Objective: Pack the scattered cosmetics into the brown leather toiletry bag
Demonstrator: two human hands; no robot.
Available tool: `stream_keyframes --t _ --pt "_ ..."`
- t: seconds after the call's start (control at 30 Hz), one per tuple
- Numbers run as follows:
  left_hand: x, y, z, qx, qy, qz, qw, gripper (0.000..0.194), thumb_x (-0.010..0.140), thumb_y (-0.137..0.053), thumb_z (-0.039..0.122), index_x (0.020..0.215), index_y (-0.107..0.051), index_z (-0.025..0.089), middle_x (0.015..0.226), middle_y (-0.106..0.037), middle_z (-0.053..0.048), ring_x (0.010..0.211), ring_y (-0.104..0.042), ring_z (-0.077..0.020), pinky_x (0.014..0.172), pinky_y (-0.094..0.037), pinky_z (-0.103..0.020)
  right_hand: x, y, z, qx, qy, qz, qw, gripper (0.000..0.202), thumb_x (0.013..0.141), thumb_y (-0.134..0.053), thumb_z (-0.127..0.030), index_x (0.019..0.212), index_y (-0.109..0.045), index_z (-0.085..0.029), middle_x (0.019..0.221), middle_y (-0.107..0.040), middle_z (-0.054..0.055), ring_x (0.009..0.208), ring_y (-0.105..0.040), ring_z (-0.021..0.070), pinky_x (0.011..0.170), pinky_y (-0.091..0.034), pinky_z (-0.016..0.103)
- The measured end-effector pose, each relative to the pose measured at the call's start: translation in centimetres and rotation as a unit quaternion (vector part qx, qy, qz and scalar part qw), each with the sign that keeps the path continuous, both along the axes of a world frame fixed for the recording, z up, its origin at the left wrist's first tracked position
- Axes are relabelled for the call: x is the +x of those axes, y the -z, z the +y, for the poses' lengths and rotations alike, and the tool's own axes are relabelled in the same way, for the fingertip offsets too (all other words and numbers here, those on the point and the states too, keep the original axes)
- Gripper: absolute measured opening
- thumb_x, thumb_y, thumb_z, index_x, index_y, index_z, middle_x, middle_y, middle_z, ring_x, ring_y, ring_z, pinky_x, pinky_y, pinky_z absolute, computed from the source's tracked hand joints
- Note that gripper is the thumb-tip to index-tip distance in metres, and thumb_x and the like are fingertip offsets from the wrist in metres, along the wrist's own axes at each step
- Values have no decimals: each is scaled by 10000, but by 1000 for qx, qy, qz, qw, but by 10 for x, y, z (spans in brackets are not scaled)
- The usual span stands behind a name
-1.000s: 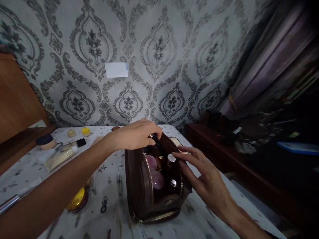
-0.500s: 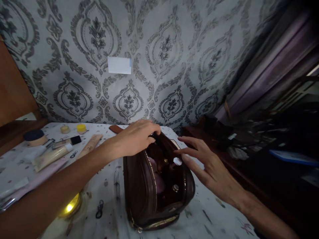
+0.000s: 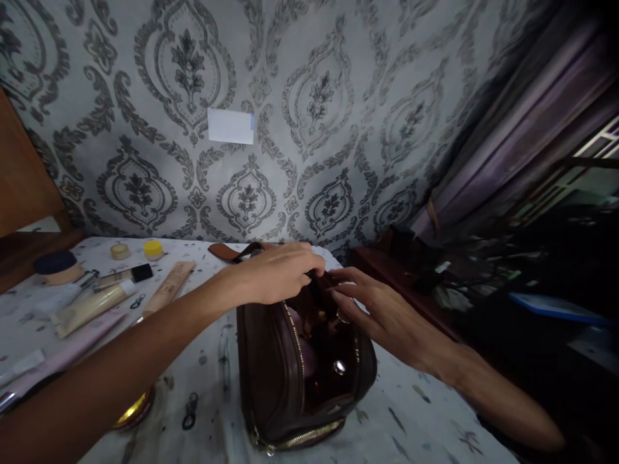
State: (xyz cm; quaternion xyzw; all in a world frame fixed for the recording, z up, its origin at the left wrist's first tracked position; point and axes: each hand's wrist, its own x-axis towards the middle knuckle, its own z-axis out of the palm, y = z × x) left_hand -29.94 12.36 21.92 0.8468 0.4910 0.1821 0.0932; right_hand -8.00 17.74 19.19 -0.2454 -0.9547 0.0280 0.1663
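Observation:
A dark brown zippered bag [image 3: 271,361] stands unzipped on the patterned tablecloth, with a few shiny round-topped items in its dark inside. My left hand [image 3: 285,274] is closed on the bag's far rim, its fingers curled over the edge. Just right of it, my right hand [image 3: 370,303] reaches over the bag's right side, fingers apart, the fingertips near the far part of the opening. Nothing shows between the right fingers. A brown strap [image 3: 225,251] lies behind the bag.
On the left of the table [image 3: 396,412] lie a cream tube [image 3: 91,309], a beige tube [image 3: 169,287], a dark-lidded jar [image 3: 58,265], a yellow-lidded pot [image 3: 153,249] and a gold round item [image 3: 133,410]. A patterned wall stands behind.
My right hand has moved left, over the bag opening and closer to my left hand. My left hand has shifted slightly right along the far rim. More of the strap shows.

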Motion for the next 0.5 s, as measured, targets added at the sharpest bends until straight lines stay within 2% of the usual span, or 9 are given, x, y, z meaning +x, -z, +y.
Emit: stream_keyframes --t 0.2,0.3,0.37,0.43,0.5 --pt "0 7 4 6 3 -5 1000 221 889 -500 89 1034 -620 206 1092 -630 -40 1069 -574 -205 913 -424 -310 -1 3 8 -8 -28 39 999 268 965 -481 -292 1042 -728 -222 1190 -678 111 1058 -669 248 917 -561 420" --pt "-1 9 4 10 -19 -22 1000 203 866 -528 102 1032 -571 210 1098 -641 -36 1078 -572 -217 896 -434 -324 -6 2 18 -16 -30 76 997 234 923 -557 -282 1083 -722 -238 1223 -676 101 1112 -652 257 960 -535 435" --pt "-1 9 4 11 -46 -32 998 174 857 -553 128 1008 -532 212 1068 -635 -36 1051 -581 -225 860 -445 -330 -13 -1 22 -26 -33 101 994 278 888 -606 -269 1152 -688 -242 1223 -685 88 1120 -647 258 968 -521 437" --pt "0 9 4 15 -68 -47 996 178 848 -576 151 990 -490 214 1036 -626 -39 1023 -589 -230 831 -452 -335 -20 -7 23 -54 -40 103 992 379 860 -636 -264 1238 -627 -243 1193 -704 71 1084 -658 251 922 -531 412" --pt "0 10 5 11 -80 -81 993 209 842 -581 162 998 -455 220 1011 -626 -39 977 -604 -226 800 -463 -336 -27 -13 21 -91 -46 88 991 449 849 -640 -255 1291 -566 -234 1121 -730 55 958 -687 224 808 -547 357"
